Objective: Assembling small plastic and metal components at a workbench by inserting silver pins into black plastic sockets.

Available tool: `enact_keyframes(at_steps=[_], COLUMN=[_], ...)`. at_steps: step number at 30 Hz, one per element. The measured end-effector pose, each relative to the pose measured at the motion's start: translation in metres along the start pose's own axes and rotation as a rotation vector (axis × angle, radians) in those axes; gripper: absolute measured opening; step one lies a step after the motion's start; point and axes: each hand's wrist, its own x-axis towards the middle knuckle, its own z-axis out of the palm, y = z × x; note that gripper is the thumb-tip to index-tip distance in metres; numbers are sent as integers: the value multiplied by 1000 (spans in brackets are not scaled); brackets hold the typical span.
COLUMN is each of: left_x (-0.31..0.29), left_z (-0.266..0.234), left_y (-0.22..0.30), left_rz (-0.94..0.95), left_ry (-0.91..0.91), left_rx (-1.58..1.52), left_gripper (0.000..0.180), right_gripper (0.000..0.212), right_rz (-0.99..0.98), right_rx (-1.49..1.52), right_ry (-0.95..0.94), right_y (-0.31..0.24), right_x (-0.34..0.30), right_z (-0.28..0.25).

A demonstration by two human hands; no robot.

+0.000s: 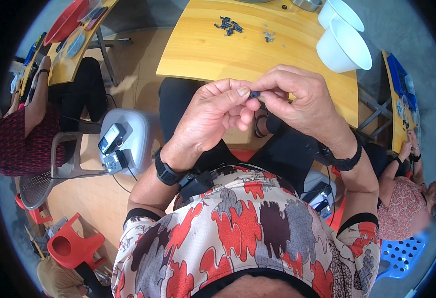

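Observation:
Both hands meet just off the near edge of the yellow wooden table (277, 54). Between the thumb and fingertips of my left hand (210, 111) is a small dark part (254, 94), mostly covered by the fingers. My right hand (300, 94) pinches the same part from the other side. Its exact kind is too small to make out. Beyond the hands, a heap of small black parts (228, 26) lies on the tabletop. Right of that heap is a scatter of tiny silvery pieces (268, 36).
Two white tubs (344, 47) stand at the table's right side, near a metal bowl (308, 4). On the left, a pale stool (138, 136) bears small devices with cables. Other people sit at side tables left and right. A red stool (76, 241) stands behind on the left.

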Motion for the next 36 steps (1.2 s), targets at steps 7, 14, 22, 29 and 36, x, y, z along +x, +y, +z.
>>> enact_keyframes(at_steps=[7,14,22,29,36], left_x=[2,5,7,6,3], left_z=[1,-4,-7,-1,1], left_y=[-3,-5,-11,-13,-17], left_rz=[36,50,1,38,264], left_ry=[80,68,110,145,151], left_rx=[10,-29,2,134,406], left_gripper=[18,19,18,17,18], right_gripper=[13,15,15,13,9], right_rz=[115,152,110,204,252], right_rx=[36,67,19,136,308], right_ry=[32,71,53,77,118], right_y=[1,3,9,16,15], right_x=[-1,-7,-10,-14,-16], right_z=[4,12,15,17,14])
